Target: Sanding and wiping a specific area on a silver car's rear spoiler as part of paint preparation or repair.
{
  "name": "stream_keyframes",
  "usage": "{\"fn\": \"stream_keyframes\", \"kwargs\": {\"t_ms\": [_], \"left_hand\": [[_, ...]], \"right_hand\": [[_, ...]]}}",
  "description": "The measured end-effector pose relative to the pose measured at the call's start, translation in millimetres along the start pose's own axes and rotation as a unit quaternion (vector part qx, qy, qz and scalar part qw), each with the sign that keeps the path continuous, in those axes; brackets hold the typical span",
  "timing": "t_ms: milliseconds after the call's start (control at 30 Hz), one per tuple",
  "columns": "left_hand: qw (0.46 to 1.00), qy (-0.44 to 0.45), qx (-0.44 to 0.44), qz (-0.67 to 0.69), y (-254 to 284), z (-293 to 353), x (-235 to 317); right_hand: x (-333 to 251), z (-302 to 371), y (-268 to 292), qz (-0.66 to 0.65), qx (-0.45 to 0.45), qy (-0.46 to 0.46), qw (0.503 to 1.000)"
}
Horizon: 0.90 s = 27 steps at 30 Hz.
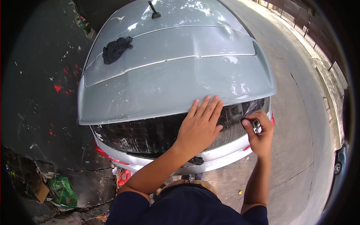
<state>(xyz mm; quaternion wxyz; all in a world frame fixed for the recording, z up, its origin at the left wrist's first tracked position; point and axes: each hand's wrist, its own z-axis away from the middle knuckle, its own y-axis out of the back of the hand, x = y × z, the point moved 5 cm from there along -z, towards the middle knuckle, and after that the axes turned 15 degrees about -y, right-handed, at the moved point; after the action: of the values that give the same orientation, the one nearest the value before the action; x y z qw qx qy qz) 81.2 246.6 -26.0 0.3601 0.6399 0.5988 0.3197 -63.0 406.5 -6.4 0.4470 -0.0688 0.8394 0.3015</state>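
Observation:
The back of a silver-grey car [168, 82] is in front of me, its dark rear window [146, 133] marked with whitish streaks. My left hand [200, 122] lies flat and open, fingertips on the rear edge of the roof spoiler and the palm over the glass. My right hand [259, 131] is closed round a small silvery object [257, 126] at the window's right side. Most of that object is hidden by the fingers, so its kind cannot be made out. A rear wiper [195, 161] sits below the glass.
A crumpled black cloth [117, 50] lies on the roof's left side, and a short antenna [154, 14] stands farther forward. Left of the car is a dark wall [45, 93], with a green bag [63, 191] and rubbish low down. Concrete road [296, 123] runs along the right.

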Motion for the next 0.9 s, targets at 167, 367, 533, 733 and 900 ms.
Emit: {"fn": "stream_keyframes", "kwargs": {"t_ms": [167,367,533,733,900], "left_hand": [[0.997,0.054,0.019,-0.053,44.3,50.7,-25.1],[0.964,0.198,0.051,-0.167,70.6,122.2,-68.1],[0.887,0.32,0.161,-0.292,81.4,222.3,-120.0],[0.804,0.46,0.35,-0.142,-12.8,323.1,-195.0],[0.765,0.523,0.343,-0.154,-60.8,292.3,-205.2]], "right_hand": [[-19.4,-97.7,4.1,0.139,-0.047,0.066,0.987],[-50.2,-94.9,-82.0,0.17,-0.21,0.15,0.951],[-59.4,-101.4,-94.6,0.173,-0.197,0.173,0.949],[-61.5,-89.4,-100.7,0.139,-0.191,0.187,0.954],[-28.5,-145.3,-71.4,0.174,-0.135,0.088,0.972]]}}
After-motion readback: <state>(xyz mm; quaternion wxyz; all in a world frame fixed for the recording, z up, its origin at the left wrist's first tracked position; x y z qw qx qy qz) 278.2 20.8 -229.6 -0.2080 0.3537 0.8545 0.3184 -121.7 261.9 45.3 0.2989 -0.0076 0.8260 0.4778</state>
